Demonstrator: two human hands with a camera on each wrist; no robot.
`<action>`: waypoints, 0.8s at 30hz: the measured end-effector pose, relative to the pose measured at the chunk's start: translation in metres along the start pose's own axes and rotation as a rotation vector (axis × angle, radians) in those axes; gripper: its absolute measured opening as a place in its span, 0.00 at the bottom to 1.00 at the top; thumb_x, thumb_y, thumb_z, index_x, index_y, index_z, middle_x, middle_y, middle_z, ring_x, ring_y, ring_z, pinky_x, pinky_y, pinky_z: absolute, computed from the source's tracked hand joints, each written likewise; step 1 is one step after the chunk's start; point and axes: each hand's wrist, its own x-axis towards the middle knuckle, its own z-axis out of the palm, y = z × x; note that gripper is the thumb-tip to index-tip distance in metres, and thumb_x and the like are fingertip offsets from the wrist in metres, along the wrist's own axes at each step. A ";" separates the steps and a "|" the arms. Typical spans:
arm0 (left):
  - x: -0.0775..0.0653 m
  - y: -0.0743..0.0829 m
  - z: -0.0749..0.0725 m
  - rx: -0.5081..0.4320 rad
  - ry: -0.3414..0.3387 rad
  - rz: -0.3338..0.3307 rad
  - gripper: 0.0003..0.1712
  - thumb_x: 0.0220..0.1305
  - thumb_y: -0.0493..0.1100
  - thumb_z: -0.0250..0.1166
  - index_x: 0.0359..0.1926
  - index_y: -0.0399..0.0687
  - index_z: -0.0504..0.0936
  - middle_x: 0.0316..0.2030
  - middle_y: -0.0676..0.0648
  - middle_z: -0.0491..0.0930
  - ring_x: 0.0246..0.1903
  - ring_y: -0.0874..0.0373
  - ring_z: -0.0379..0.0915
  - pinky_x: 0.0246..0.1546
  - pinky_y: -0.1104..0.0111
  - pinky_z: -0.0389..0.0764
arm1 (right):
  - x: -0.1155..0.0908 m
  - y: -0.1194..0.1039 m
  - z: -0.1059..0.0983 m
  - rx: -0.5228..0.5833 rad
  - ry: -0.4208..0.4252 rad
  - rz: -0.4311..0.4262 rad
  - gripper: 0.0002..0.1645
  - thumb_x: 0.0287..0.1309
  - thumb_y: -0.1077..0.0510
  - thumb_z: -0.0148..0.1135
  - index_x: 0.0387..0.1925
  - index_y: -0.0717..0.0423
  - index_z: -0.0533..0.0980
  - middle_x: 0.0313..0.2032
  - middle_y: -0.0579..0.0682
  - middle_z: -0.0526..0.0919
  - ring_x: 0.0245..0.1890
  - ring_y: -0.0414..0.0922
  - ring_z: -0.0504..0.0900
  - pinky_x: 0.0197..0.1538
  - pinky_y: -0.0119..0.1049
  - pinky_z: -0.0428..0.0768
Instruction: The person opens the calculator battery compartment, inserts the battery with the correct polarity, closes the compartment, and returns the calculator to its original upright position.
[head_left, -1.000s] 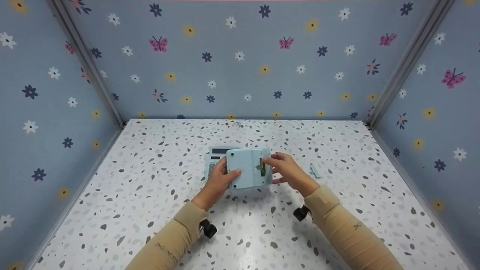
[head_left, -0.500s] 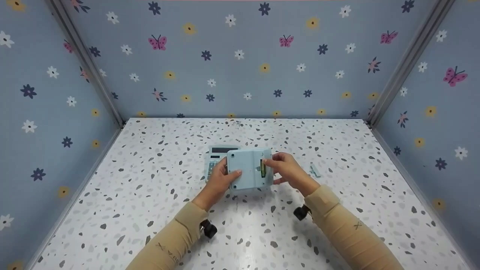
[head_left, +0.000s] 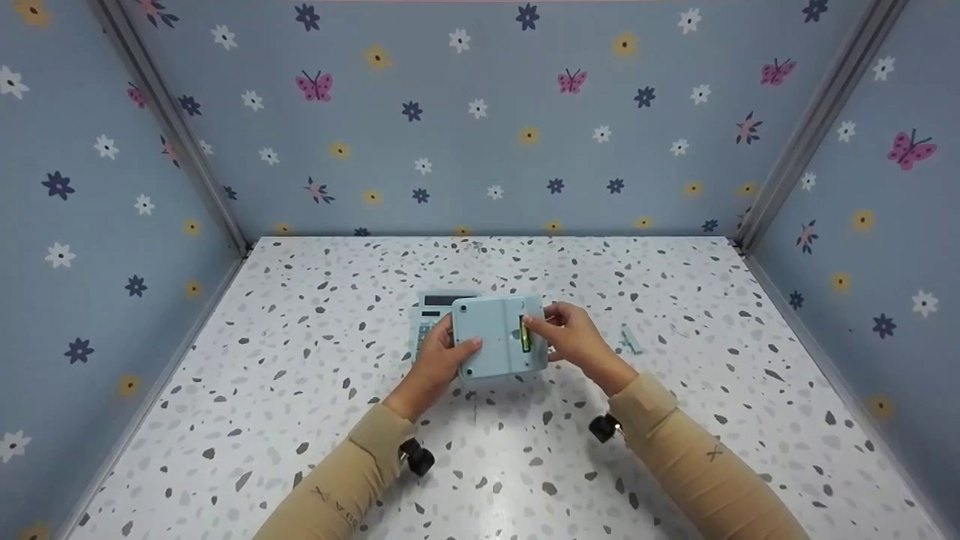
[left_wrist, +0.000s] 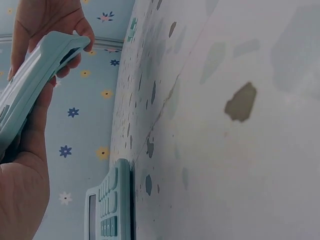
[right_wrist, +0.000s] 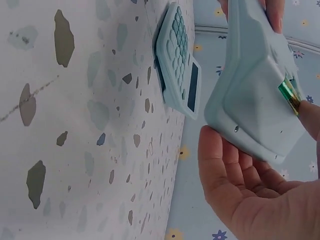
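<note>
A light blue calculator (head_left: 487, 337) is held up off the table, its back with small dark feet facing me. My left hand (head_left: 435, 356) grips its left end, thumb flat on the back and fingers underneath. At the other end my right hand (head_left: 581, 341) curls its fingers under the edge, while its thumb rests on a green battery (head_left: 525, 337) in the uncovered battery slot. From the right wrist view, one end of the battery (right_wrist: 289, 92) sticks out above the slot. The calculator's keys and screen are turned away.
A second light blue calculator (head_left: 431, 315) lies face up on the speckled table (head_left: 300, 375), partly behind the held one. To the right lies a small light blue battery cover (head_left: 630, 343). Flower-patterned panels (head_left: 480, 120) stand behind and at both sides.
The right thumb and fingers have shifted slightly at the slot. The battery shows brighter green and more plainly than before. The left hand keeps its grip, and the calculator barely moves.
</note>
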 end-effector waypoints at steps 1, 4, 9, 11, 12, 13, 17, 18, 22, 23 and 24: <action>0.000 0.001 0.000 -0.004 -0.003 -0.001 0.37 0.78 0.35 0.63 0.83 0.43 0.61 0.75 0.35 0.73 0.71 0.43 0.76 0.70 0.51 0.82 | 0.000 0.001 -0.001 -0.005 0.004 -0.006 0.30 0.73 0.44 0.70 0.62 0.63 0.78 0.48 0.56 0.83 0.47 0.48 0.83 0.45 0.44 0.93; 0.002 0.001 0.001 -0.029 -0.017 0.000 0.37 0.78 0.34 0.63 0.83 0.42 0.61 0.76 0.34 0.72 0.72 0.42 0.75 0.71 0.51 0.81 | 0.002 0.003 -0.005 -0.015 0.015 -0.024 0.28 0.72 0.45 0.72 0.59 0.63 0.80 0.45 0.54 0.83 0.42 0.45 0.84 0.45 0.43 0.93; 0.002 0.001 0.002 -0.047 -0.041 0.000 0.37 0.78 0.34 0.62 0.82 0.41 0.60 0.76 0.33 0.71 0.72 0.44 0.74 0.71 0.50 0.81 | 0.003 0.006 -0.013 -0.028 0.008 -0.050 0.30 0.71 0.44 0.73 0.59 0.64 0.80 0.49 0.57 0.86 0.42 0.47 0.87 0.51 0.48 0.93; 0.001 0.000 0.002 -0.047 -0.045 0.000 0.36 0.79 0.34 0.62 0.82 0.41 0.60 0.76 0.33 0.72 0.71 0.45 0.76 0.70 0.50 0.82 | 0.004 0.008 -0.019 -0.034 0.008 -0.049 0.30 0.71 0.44 0.73 0.60 0.64 0.80 0.51 0.59 0.87 0.44 0.49 0.88 0.51 0.45 0.92; 0.001 0.000 0.002 -0.049 -0.046 -0.002 0.36 0.79 0.34 0.62 0.82 0.42 0.61 0.76 0.34 0.72 0.70 0.45 0.76 0.69 0.51 0.82 | 0.003 0.008 -0.022 -0.038 0.009 -0.050 0.31 0.71 0.44 0.73 0.61 0.64 0.80 0.52 0.59 0.87 0.45 0.50 0.88 0.50 0.44 0.92; 0.001 0.000 0.002 -0.049 -0.048 -0.003 0.36 0.79 0.34 0.61 0.82 0.42 0.60 0.75 0.34 0.73 0.70 0.46 0.77 0.69 0.51 0.83 | 0.003 0.009 -0.025 -0.042 0.013 -0.050 0.30 0.71 0.44 0.73 0.60 0.63 0.81 0.52 0.60 0.87 0.46 0.52 0.88 0.50 0.42 0.92; 0.001 -0.001 0.001 -0.041 -0.037 0.002 0.35 0.80 0.35 0.61 0.81 0.41 0.61 0.75 0.34 0.73 0.70 0.44 0.77 0.70 0.52 0.82 | 0.005 0.013 -0.038 -0.065 0.033 -0.047 0.28 0.71 0.45 0.73 0.59 0.63 0.81 0.53 0.60 0.88 0.49 0.55 0.89 0.48 0.38 0.91; 0.001 -0.001 0.001 -0.040 -0.033 0.002 0.35 0.80 0.35 0.61 0.81 0.41 0.61 0.75 0.34 0.73 0.71 0.43 0.76 0.70 0.52 0.82 | 0.005 0.014 -0.041 -0.070 0.038 -0.051 0.28 0.71 0.46 0.73 0.58 0.63 0.81 0.53 0.60 0.88 0.49 0.55 0.89 0.48 0.37 0.91; 0.001 -0.001 0.001 -0.041 -0.018 -0.002 0.35 0.79 0.34 0.61 0.81 0.41 0.61 0.76 0.34 0.72 0.73 0.42 0.74 0.72 0.52 0.80 | 0.006 0.017 -0.054 -0.084 0.060 -0.039 0.27 0.70 0.47 0.74 0.57 0.63 0.81 0.52 0.59 0.88 0.48 0.54 0.89 0.47 0.36 0.90; 0.001 -0.001 0.001 -0.044 -0.016 -0.004 0.35 0.79 0.34 0.61 0.81 0.42 0.61 0.76 0.35 0.72 0.74 0.42 0.73 0.72 0.53 0.80 | 0.006 0.018 -0.056 -0.086 0.066 -0.035 0.27 0.70 0.47 0.74 0.57 0.64 0.81 0.51 0.59 0.88 0.47 0.52 0.88 0.47 0.35 0.90; 0.001 -0.001 0.002 -0.047 -0.015 -0.005 0.35 0.79 0.33 0.61 0.82 0.42 0.61 0.76 0.35 0.72 0.74 0.42 0.73 0.72 0.53 0.80 | 0.006 0.019 -0.059 -0.087 0.072 -0.035 0.27 0.70 0.48 0.74 0.57 0.64 0.81 0.51 0.59 0.88 0.46 0.51 0.88 0.46 0.35 0.90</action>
